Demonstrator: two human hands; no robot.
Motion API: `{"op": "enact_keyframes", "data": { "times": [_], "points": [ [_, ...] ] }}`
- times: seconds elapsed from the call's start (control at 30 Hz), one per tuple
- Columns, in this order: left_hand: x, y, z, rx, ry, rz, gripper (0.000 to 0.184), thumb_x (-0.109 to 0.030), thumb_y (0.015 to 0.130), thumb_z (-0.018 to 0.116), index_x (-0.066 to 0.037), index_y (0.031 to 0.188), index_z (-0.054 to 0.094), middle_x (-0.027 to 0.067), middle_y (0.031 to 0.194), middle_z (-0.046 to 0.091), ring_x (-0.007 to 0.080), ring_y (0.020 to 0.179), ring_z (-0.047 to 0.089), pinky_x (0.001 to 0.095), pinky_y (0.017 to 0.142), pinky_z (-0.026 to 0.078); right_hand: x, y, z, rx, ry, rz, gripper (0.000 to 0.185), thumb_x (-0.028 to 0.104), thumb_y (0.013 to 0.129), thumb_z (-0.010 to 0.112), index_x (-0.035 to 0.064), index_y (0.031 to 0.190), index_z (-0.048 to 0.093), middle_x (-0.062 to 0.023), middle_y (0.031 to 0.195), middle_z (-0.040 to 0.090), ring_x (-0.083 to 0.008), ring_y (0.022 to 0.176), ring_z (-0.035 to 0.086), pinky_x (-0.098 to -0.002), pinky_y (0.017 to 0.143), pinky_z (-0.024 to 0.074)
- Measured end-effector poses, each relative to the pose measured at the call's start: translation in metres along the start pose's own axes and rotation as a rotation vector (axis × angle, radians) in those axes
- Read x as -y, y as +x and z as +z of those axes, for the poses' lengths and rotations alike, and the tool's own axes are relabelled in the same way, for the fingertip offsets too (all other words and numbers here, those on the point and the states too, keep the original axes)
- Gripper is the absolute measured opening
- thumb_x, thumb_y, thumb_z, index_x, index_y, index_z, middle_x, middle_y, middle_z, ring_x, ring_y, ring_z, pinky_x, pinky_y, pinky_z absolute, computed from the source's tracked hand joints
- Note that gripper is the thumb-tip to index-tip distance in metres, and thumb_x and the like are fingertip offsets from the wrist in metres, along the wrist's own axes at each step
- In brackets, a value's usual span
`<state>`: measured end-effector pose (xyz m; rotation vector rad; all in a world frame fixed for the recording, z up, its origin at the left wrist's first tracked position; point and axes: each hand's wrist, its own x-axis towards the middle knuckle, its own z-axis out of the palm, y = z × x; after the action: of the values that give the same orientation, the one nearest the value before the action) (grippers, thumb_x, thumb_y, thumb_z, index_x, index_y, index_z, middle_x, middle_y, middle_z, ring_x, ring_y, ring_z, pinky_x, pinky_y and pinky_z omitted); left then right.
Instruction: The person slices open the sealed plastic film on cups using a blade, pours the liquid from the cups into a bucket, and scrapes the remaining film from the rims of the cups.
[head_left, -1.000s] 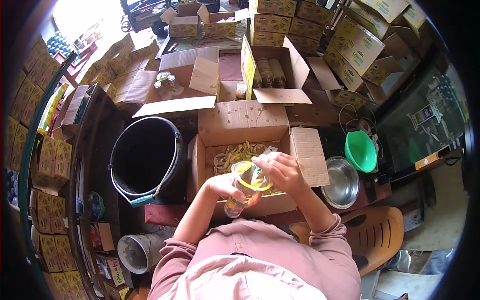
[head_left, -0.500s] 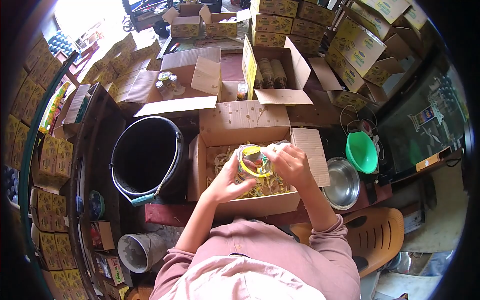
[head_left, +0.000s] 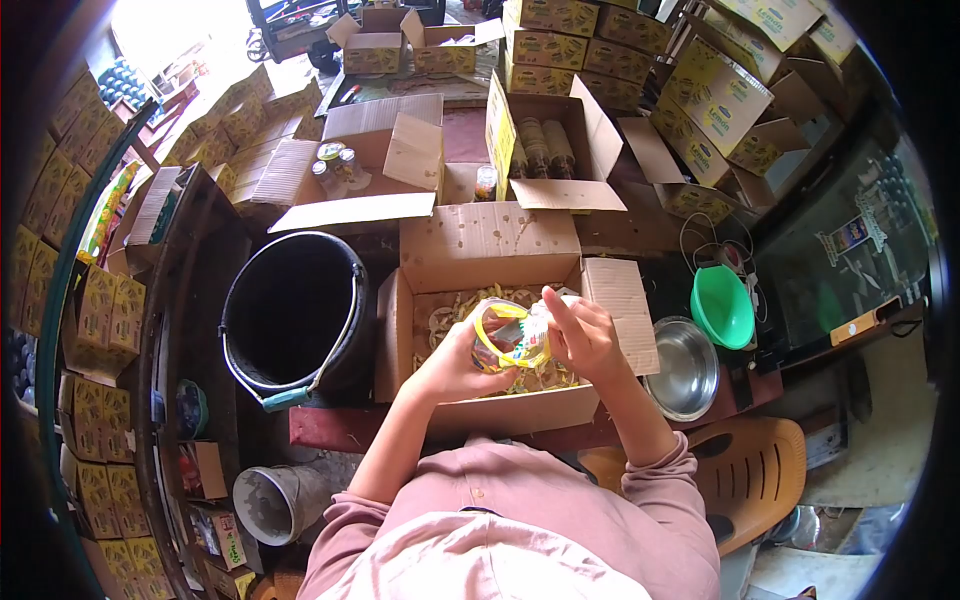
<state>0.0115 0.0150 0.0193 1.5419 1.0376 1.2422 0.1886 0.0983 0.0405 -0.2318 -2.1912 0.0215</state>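
Note:
My left hand (head_left: 448, 365) is wrapped round a clear plastic cup (head_left: 484, 352) with a yellow rim and coloured print, its mouth tipped toward me. At the cup's right side, my right hand (head_left: 588, 340) has its index finger raised and the other fingers curled in against a crumpled, printed plastic film (head_left: 535, 326). Exactly where the film meets the cup is hard to make out. Both hands are above an open cardboard box (head_left: 490, 235), whose bottom is strewn with yellow and pale strips.
A black bucket (head_left: 295, 315) stands left of the box. To its right are a metal bowl (head_left: 685, 370) and a green bowl (head_left: 722, 305). Behind, one open carton (head_left: 350, 205) holds printed cups and another (head_left: 570, 195) holds stacked cups. An orange chair (head_left: 750, 470) is at lower right.
The cup has tilted and its open mouth shows more. My right hand has shifted slightly right and down, its index finger now lifted, with the film bunched beside it.

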Motion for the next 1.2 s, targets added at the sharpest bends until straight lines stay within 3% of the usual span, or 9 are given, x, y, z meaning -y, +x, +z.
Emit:
{"op": "enact_keyframes", "data": {
  "times": [0.33,0.57,0.73,0.83,0.87,0.97,1.0,1.1,1.2],
  "points": [
    [-0.002,-0.006,-0.005,0.180,-0.442,-0.210,0.058,-0.010,0.064,0.070,-0.004,0.115,0.043,0.0035,0.104,0.050,0.0102,0.093,0.048,0.0257,0.084,0.040,0.003,0.000,0.005,-0.025,0.066,0.017,0.056,-0.002,0.061,0.064,-0.0005,0.116,0.052,-0.0069,0.066,0.056,-0.0181,0.058,0.056,-0.0298,0.055,0.0481],
    [-0.005,0.007,-0.010,0.065,-0.056,-0.051,0.053,-0.008,0.064,0.069,-0.002,0.111,0.045,0.0045,0.092,0.057,0.0095,0.081,0.053,0.0251,0.073,0.045,-0.006,0.007,-0.010,0.083,-0.096,-0.036,0.022,0.010,0.062,0.064,0.0063,0.083,0.063,-0.0034,0.069,0.056,-0.0188,0.066,0.057,-0.0316,0.061,0.0488],
    [-0.008,0.008,-0.018,-0.113,0.245,-0.020,0.049,-0.002,0.059,0.070,0.000,0.105,0.050,0.0055,0.086,0.061,0.0076,0.075,0.056,0.0222,0.070,0.047,-0.021,-0.001,-0.011,0.108,-0.201,0.030,0.016,0.003,0.058,0.060,0.0044,0.074,0.060,-0.0051,0.069,0.054,-0.0206,0.067,0.056,-0.0334,0.061,0.0479],
    [-0.007,0.007,-0.022,-0.147,0.259,-0.026,0.050,-0.002,0.059,0.070,0.000,0.105,0.050,0.0061,0.087,0.061,0.0080,0.076,0.056,0.0226,0.071,0.047,-0.025,-0.002,-0.014,0.223,-0.245,0.164,0.015,0.001,0.060,0.059,0.0041,0.074,0.060,-0.0058,0.069,0.053,-0.0211,0.067,0.056,-0.0326,0.062,0.0475],
    [-0.008,0.007,-0.023,-0.159,0.249,-0.014,0.050,-0.002,0.059,0.070,0.000,0.104,0.050,0.0060,0.087,0.061,0.0079,0.076,0.056,0.0225,0.071,0.047,-0.028,-0.004,-0.016,0.334,-0.283,0.214,0.038,-0.001,0.062,0.058,0.0059,0.099,0.060,-0.0061,0.072,0.053,-0.0211,0.068,0.056,-0.0313,0.064,0.0484],
    [-0.002,0.004,-0.027,-0.150,0.208,0.007,0.051,-0.002,0.059,0.071,0.000,0.105,0.050,0.0061,0.088,0.061,0.0077,0.076,0.056,0.0221,0.070,0.047,-0.026,-0.004,-0.013,0.577,-0.482,0.403,0.064,-0.005,0.064,0.057,0.0101,0.125,0.045,-0.0059,0.074,0.054,-0.0208,0.070,0.057,-0.0304,0.065,0.0496],
    [-0.002,0.003,-0.027,-0.144,0.214,0.018,0.051,-0.002,0.059,0.071,0.000,0.105,0.050,0.0062,0.088,0.061,0.0076,0.076,0.056,0.0220,0.070,0.047,-0.027,-0.009,-0.010,0.710,-0.536,0.476,0.080,-0.008,0.065,0.056,0.0141,0.136,0.028,-0.0061,0.075,0.056,-0.0201,0.073,0.058,-0.0295,0.067,0.0503],
    [-0.004,0.004,-0.028,-0.138,0.252,0.041,0.052,-0.002,0.058,0.072,-0.001,0.106,0.050,0.0063,0.088,0.061,0.0078,0.076,0.056,0.0219,0.069,0.047,-0.014,0.006,-0.019,0.813,-0.572,0.600,0.073,-0.008,0.065,0.055,0.0118,0.132,0.035,-0.0073,0.076,0.057,-0.0214,0.074,0.059,-0.0307,0.066,0.0502],
    [-0.008,0.003,-0.027,-0.145,0.304,0.036,0.052,-0.002,0.058,0.073,-0.001,0.106,0.050,0.0064,0.089,0.061,0.0085,0.076,0.056,0.0220,0.069,0.047,-0.016,0.005,-0.027,0.520,-0.434,0.546,0.057,-0.008,0.064,0.056,0.0085,0.118,0.051,-0.0082,0.077,0.058,-0.0231,0.074,0.059,-0.0315,0.065,0.0498]
  ]
}}
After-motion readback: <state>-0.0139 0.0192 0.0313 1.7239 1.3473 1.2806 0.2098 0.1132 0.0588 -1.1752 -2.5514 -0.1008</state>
